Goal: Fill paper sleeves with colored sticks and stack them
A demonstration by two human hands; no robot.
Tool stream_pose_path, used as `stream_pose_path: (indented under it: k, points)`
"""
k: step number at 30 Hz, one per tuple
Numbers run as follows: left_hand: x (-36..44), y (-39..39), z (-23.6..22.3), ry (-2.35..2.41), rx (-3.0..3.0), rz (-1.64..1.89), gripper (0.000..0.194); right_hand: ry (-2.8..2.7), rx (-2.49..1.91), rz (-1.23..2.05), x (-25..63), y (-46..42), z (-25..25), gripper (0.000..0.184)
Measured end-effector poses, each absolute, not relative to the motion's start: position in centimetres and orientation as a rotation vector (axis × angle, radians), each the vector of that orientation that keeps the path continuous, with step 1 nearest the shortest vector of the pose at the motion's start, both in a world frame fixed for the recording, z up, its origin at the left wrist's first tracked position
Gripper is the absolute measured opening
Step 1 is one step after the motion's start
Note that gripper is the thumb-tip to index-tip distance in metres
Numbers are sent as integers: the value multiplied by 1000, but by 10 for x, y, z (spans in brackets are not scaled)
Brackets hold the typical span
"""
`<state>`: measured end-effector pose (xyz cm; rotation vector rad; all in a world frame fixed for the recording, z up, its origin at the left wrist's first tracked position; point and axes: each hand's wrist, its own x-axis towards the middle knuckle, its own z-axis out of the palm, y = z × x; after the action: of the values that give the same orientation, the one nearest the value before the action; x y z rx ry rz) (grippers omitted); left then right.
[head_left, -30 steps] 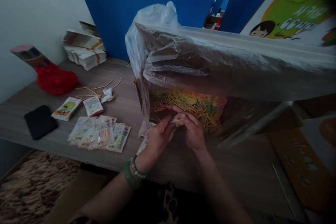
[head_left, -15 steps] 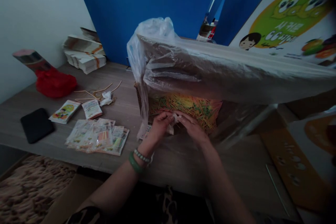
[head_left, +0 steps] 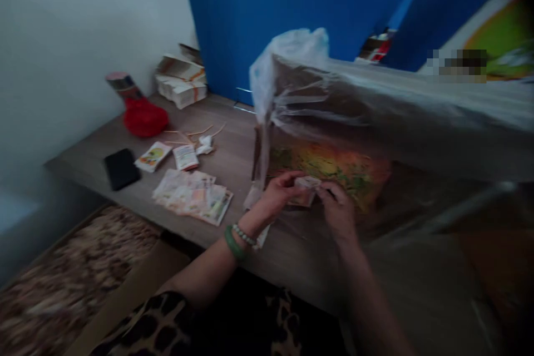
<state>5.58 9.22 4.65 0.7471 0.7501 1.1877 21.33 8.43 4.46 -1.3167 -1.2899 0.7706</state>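
A small clear printed packet point(head_left: 304, 198) is held upright in front of the lined box. My left hand point(head_left: 274, 198), with a green bangle and a beaded bracelet at the wrist, grips its left side. At its top right corner, the fingers of my right hand point(head_left: 339, 214) pinch the edge. Blur hides what the packet contains. Just behind my hands, thin yellow, orange and green sticks point(head_left: 329, 162) fill the box, whose clear plastic liner point(head_left: 287, 50) hangs over the rim. Flat packets point(head_left: 192, 197) lie overlapping to the left of my hands.
Further left on the table point(head_left: 233, 150) are a black flat object point(head_left: 122, 169), two small stacks of printed packets point(head_left: 153, 156), point(head_left: 186, 157), and a crumpled white tissue point(head_left: 204, 145). A red bag point(head_left: 145, 118) and folded white cartons point(head_left: 181, 80) stand at the back.
My view has swung left, so everything sits further right. My hands have drawn apart; the packet between them now stands more upright and shows more of its face.
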Motion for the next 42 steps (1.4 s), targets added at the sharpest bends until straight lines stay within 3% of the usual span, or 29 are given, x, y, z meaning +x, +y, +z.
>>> stream_pose_path:
  k: [2,6,12,16,21,25,28,33,42]
  points:
    - [52,88,48,737,784,1128,49,-1344,-1331,763,212,83,44,17]
    - [36,73,58,933,1024,1123,29,-1459,-1222,854,191,71,43,17]
    - [-38,34,72,1459,1442,1200,33,-1538,-1164,1266,155,48,47,19]
    - [-90,30,50,2008,1611,975,30,-1432,-1210,1409,155,51,37,28]
    - [-110,33,29,2658,1743,525,31,-1732,-1362,1325,132,41,27,16]
    - [-126,24,35,2777,1715,437,38,-2321,-1375,1312,83,20,35,21]
    - [-138,17,43,2843,1589,317,42,-2574,-1582,1107,48,18,43,33]
    - [-141,11,45,2789,1618,181,43,-2604,-1759,955,10,38,49,47]
    - [-125,4,31,2592,1688,304,32,-2408,-1784,1045,-1,51,28,46]
